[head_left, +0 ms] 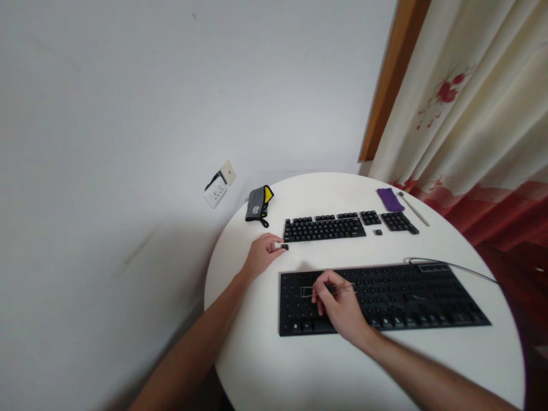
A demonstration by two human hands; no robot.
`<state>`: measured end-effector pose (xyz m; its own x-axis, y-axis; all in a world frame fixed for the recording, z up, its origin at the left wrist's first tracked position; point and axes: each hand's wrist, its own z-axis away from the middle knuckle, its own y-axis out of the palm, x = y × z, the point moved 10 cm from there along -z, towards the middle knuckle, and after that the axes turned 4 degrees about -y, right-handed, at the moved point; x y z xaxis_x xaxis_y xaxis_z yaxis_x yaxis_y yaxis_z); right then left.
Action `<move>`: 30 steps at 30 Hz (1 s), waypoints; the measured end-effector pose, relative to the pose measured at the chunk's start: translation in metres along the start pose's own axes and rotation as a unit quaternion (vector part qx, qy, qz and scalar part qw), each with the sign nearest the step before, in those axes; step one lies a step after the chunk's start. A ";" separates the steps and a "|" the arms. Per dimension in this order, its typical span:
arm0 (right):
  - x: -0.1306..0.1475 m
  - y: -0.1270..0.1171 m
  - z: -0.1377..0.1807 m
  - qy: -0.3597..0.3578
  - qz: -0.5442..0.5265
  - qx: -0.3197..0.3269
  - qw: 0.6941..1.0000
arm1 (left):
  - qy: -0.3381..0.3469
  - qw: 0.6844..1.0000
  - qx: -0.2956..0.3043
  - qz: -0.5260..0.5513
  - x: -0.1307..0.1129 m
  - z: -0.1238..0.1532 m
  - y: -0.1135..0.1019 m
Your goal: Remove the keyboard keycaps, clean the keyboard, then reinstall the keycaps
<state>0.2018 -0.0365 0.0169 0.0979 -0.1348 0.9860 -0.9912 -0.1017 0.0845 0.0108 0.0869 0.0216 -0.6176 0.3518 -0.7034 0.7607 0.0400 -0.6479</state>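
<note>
My left hand (260,254) is at the far left of the table, thumb and fingertips pinched at a small black keycap (285,247). Just beyond it, loose black keycaps (324,229) lie laid out in keyboard order. A wire keycap puller (306,292) is gripped in my right hand (338,299), its square loop pointing left. This hand is over the left part of a black keyboard (428,297), hiding some of it. Bare switch positions show at the keyboard's upper left, while several keys (306,326) sit along its front edge.
A grey-and-yellow pouch (258,204) stands at the table's back left. Near the back right are a purple cloth (390,200), a thin brush-like stick (413,209) and a lone keycap (378,232). The keyboard's cable (462,267) runs off rightward. A wall rises at left.
</note>
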 end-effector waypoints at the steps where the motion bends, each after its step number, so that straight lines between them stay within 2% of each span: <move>1: 0.001 0.000 0.000 -0.001 0.001 0.001 1.000 | -0.014 1.000 -0.012 -0.003 0.003 0.000 -0.002; 7: 0.002 0.001 0.001 -0.004 0.004 0.004 1.000 | -0.074 0.997 -0.023 -0.010 0.014 0.003 0.002; 30: -0.004 0.005 0.002 0.009 0.027 0.031 0.999 | -0.070 0.997 -0.041 -0.015 0.015 0.001 0.007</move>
<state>0.1971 -0.0388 0.0134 0.0432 -0.1242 0.9913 -0.9875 -0.1560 0.0235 0.0065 0.0916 0.0067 -0.6582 0.2157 -0.7213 0.7513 0.1262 -0.6478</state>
